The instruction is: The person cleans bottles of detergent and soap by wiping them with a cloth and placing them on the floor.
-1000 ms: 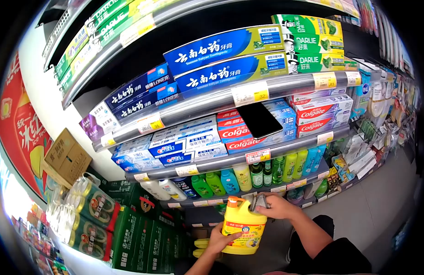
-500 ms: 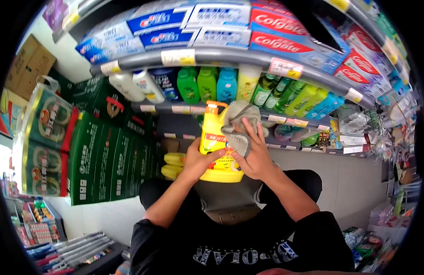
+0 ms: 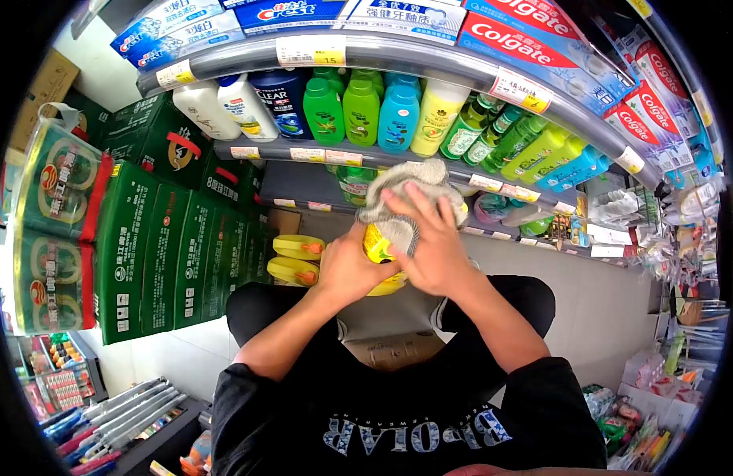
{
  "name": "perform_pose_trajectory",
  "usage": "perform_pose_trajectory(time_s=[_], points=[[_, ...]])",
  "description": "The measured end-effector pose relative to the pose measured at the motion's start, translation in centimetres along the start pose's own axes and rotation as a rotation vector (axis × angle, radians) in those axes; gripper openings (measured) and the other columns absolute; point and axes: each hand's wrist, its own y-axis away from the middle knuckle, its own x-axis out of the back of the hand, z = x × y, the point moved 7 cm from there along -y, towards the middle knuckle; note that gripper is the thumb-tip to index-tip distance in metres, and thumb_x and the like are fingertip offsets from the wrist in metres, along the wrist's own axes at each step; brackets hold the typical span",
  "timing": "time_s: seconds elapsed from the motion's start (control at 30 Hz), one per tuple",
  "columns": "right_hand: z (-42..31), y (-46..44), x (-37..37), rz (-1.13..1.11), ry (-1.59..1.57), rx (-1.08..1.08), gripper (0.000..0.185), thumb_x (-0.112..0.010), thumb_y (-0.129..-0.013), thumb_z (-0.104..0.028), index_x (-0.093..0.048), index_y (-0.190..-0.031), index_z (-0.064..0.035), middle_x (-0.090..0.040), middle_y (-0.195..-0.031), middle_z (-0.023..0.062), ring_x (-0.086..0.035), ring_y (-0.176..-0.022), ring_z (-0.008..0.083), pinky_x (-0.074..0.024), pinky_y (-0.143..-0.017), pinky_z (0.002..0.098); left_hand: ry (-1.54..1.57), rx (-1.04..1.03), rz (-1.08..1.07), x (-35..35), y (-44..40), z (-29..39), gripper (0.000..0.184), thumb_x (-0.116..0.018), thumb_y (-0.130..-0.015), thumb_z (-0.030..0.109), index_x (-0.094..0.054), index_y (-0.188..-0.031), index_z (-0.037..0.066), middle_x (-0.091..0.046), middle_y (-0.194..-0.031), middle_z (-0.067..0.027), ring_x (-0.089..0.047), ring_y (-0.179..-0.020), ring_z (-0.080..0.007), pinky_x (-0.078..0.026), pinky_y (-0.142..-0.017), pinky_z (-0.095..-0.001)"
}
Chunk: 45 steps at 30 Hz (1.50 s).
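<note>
A yellow plastic jug (image 3: 377, 245) is in front of me, mostly covered by my hands and a cloth. My left hand (image 3: 346, 266) is wrapped round its left side, the thumb lying across the front. In my right hand (image 3: 436, 246) is a grey checked cloth (image 3: 418, 179), draped over the jug's upper part and pressed against it. The jug's orange cap is hidden under the cloth. Left of my left hand lie yellow bottles (image 3: 295, 259) with orange caps, near floor level.
Ahead is a shelf with shampoo bottles (image 3: 360, 111) behind price labels. Above it, toothpaste boxes (image 3: 525, 44) fill another shelf. Stacked green beer cartons (image 3: 156, 246) stand close on the left. Hanging packets (image 3: 691, 206) and goods line the right side.
The jug has tipped and turned, so its cap and most of its label no longer show. The cloth has moved over its top. My view has shifted slightly, bringing the shelves nearer.
</note>
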Motion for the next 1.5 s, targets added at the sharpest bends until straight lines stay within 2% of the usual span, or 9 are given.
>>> perform_pose_trajectory(time_s=[0.13,0.27,0.37,0.53,0.9,1.03,1.13,1.17,1.5], points=[[1.3,0.2,1.0,0.08,0.13,0.027,0.033,-0.07,-0.08,-0.026,-0.072,-0.093,0.0043,-0.038,-0.159,0.0035,-0.031,-0.146,0.0299,-0.0153,-0.116,0.0655,-0.062,-0.072,0.013,0.0,0.2,1.5,0.08,-0.088,-0.065,0.046,-0.057,-0.124,0.001,-0.071,-0.099,-0.0246,-0.07,-0.091,-0.0419,-0.056,-0.08,-0.0492],[1.8,0.3,2.5,0.338,0.241,-0.006,0.034,-0.066,-0.083,-0.029,-0.072,-0.094,0.0027,-0.042,-0.157,0.006,-0.031,-0.143,0.0379,-0.0124,-0.116,0.0646,-0.143,-0.099,0.006,0.4,0.0,1.8,0.079,-0.088,-0.066,0.046,-0.057,-0.125,0.003,-0.071,-0.098,-0.0238,-0.07,-0.09,-0.0419,-0.056,-0.077,-0.0505],[5.0,0.0,4.3,0.236,0.239,-0.095,0.035,-0.063,-0.088,-0.03,-0.071,-0.104,0.0005,-0.041,-0.157,0.0056,-0.028,-0.145,0.0373,-0.011,-0.116,0.0639,-0.198,-0.141,0.01,0.6,0.0,1.5,0.076,-0.087,-0.067,0.046,-0.057,-0.125,0.005,-0.072,-0.098,-0.0223,-0.071,-0.086,-0.0411,-0.056,-0.074,-0.0513],[7.2,0.7,2.8,0.306,-0.757,-0.31,0.036,-0.05,-0.106,-0.029,-0.066,-0.115,0.0025,-0.069,-0.112,0.0107,-0.063,-0.103,0.0201,-0.0448,-0.095,0.0291,-0.287,-0.183,0.061,1.3,-0.1,0.9,0.074,-0.087,-0.067,0.044,-0.057,-0.123,0.008,-0.072,-0.101,-0.0191,-0.071,-0.084,-0.04,-0.057,-0.072,-0.0503],[12.2,2.8,4.2,0.922,-1.295,-0.398,0.045,-0.05,-0.106,-0.036,-0.052,-0.134,-0.0011,-0.058,-0.134,0.0108,-0.053,-0.125,0.024,-0.04,-0.109,0.0426,-0.245,-0.194,0.092,2.2,0.0,0.7,0.078,-0.089,-0.064,0.048,-0.059,-0.125,0.008,-0.072,-0.099,-0.0205,-0.071,-0.09,-0.0383,-0.056,-0.078,-0.0477],[12.2,2.5,4.4,0.658,-1.455,-0.315,0.053,-0.049,-0.105,-0.04,-0.047,-0.141,-0.0009,-0.053,-0.141,0.0113,-0.05,-0.13,0.0251,-0.036,-0.113,0.0433,-0.178,-0.207,0.087,2.4,0.1,0.9,0.08,-0.09,-0.063,0.049,-0.059,-0.124,0.007,-0.072,-0.098,-0.0211,-0.071,-0.091,-0.0384,-0.056,-0.079,-0.0468],[7.6,2.0,2.7,0.056,-0.803,-0.301,0.047,-0.05,-0.105,-0.033,-0.052,-0.138,0.0005,-0.059,-0.135,0.0146,-0.053,-0.129,0.0296,-0.0389,-0.11,0.0407,-0.146,-0.204,0.087,2.4,0.1,1.0,0.081,-0.09,-0.062,0.049,-0.06,-0.123,0.007,-0.072,-0.098,-0.0212,-0.071,-0.091,-0.0384,-0.056,-0.079,-0.0461],[4.7,0.3,3.4,0.059,-0.623,-0.03,0.047,-0.051,-0.104,-0.03,-0.051,-0.14,-0.0008,-0.059,-0.134,0.0173,-0.052,-0.129,0.034,-0.0369,-0.11,0.0408,-0.137,-0.189,0.075,2.3,0.1,1.0,0.081,-0.09,-0.062,0.049,-0.061,-0.123,0.006,-0.072,-0.098,-0.021,-0.071,-0.091,-0.0385,-0.056,-0.08,-0.0459],[6.4,0.8,4.2,-0.025,-0.533,-0.148,0.04,-0.061,-0.099,-0.029,-0.058,-0.128,-0.0007,-0.066,-0.115,0.0205,-0.064,-0.104,0.0365,-0.0493,-0.093,0.0411,0.214,-0.189,-0.012,1.5,0.0,0.1,0.074,-0.093,-0.06,0.04,-0.063,-0.117,0.004,-0.074,-0.102,-0.0174,-0.072,-0.096,-0.0338,-0.056,-0.086,-0.0407]])
